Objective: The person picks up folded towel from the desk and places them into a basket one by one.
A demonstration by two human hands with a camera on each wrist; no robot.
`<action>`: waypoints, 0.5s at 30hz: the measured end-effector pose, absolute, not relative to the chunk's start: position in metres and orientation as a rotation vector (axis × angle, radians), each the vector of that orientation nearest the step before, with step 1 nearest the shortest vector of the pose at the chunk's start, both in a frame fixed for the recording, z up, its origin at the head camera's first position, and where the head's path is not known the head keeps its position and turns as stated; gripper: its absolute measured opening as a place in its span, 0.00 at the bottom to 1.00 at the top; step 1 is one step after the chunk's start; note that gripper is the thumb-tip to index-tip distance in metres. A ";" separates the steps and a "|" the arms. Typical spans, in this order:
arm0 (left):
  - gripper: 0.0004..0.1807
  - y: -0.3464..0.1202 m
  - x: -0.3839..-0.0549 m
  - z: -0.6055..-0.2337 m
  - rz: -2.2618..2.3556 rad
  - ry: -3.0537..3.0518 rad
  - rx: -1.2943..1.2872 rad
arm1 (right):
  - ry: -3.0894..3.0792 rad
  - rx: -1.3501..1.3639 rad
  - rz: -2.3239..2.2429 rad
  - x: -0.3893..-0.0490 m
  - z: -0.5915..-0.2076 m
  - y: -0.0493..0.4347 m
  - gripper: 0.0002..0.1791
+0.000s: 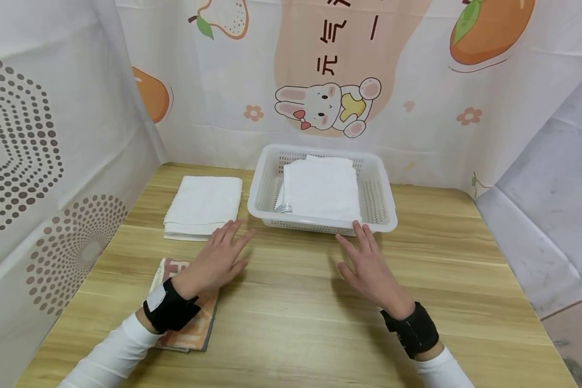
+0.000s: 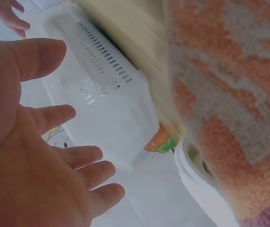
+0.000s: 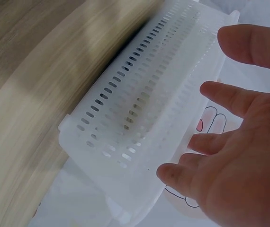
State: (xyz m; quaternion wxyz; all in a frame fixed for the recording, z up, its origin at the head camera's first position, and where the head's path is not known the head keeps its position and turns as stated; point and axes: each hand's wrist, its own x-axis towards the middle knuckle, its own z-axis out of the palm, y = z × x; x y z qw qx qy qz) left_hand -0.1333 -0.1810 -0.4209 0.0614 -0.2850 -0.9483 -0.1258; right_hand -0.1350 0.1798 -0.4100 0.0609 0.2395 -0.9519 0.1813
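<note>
A white perforated plastic basket (image 1: 386,207) stands at the back of the table with a folded white towel (image 1: 322,186) inside. Spread and relaxed, my right hand (image 1: 371,269) has its fingertips by the basket's front rim; I cannot tell whether they touch it. My left hand (image 1: 215,261) hovers with fingers extended, holding nothing, between a second folded white towel (image 1: 205,199) and a folded orange patterned towel (image 1: 194,328), whose upper part the left wrist hides. From the left wrist, the orange towel (image 2: 248,94) looms close at the right and the basket (image 2: 97,80) lies beyond the thumb.
The wooden table (image 1: 291,323) extends in front of the basket and to its right. A printed cloth (image 1: 213,97) hangs right behind the basket, and another dotted cloth (image 1: 77,161) borders the left side. Each wrist wears a black strap (image 1: 412,331).
</note>
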 end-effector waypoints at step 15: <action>0.33 -0.191 -0.131 -0.419 -0.373 -2.923 -0.806 | -2.882 0.724 0.589 -0.135 -0.411 0.181 0.32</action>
